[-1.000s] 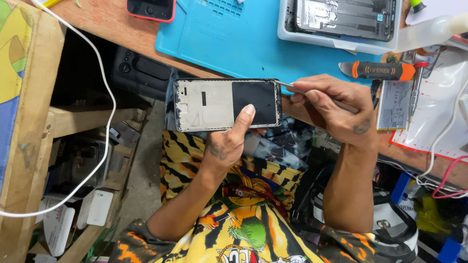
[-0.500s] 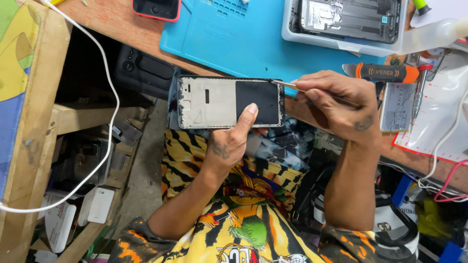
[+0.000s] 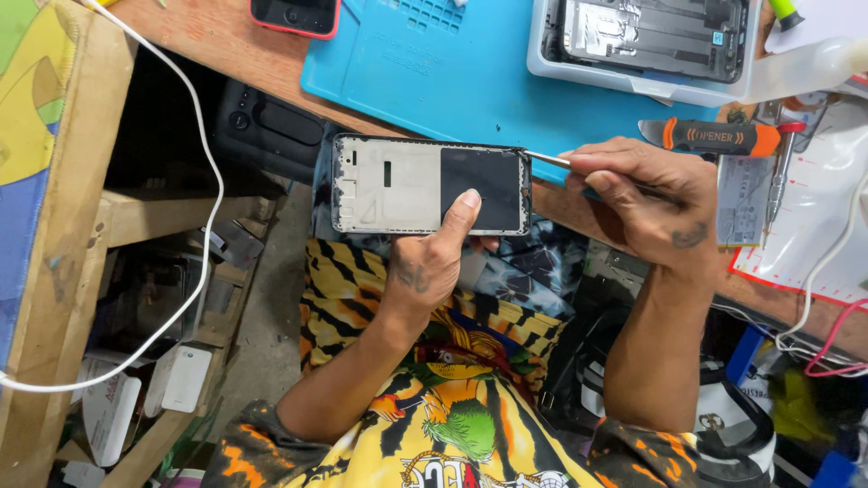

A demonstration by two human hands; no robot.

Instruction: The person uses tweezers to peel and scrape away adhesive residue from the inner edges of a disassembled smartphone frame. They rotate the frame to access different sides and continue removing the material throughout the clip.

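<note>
Phone frame [image 3: 429, 185] held off the bench edge, above the lap, inner side up. Left hand [image 3: 434, 262] closed round it from below, thumb pressed on the dark panel at the right half. Right hand [image 3: 637, 203] pinched shut on a thin metal tool [image 3: 547, 160], tip set at the frame's right end.

Progress, as judged: frame is already stripped – no board, no battery seen in it; pale left half bare w/ cut-outs, dark panel left in place. Work appears to be at the edge-prying/cleaning stage; what remains can't be told beyond that panel and edge.

Containers: grey tray [image 3: 633, 81] at top of the blue mat [image 3: 470, 72], another opened phone body lying in it, inner parts exposed. Nothing else in it made out.

Nearby: orange-handled opener tool [image 3: 714, 137] on bench just beyond right hand; red phone [image 3: 294, 15] at mat's left; white cable [image 3: 194, 136] hanging down at left side.
</note>
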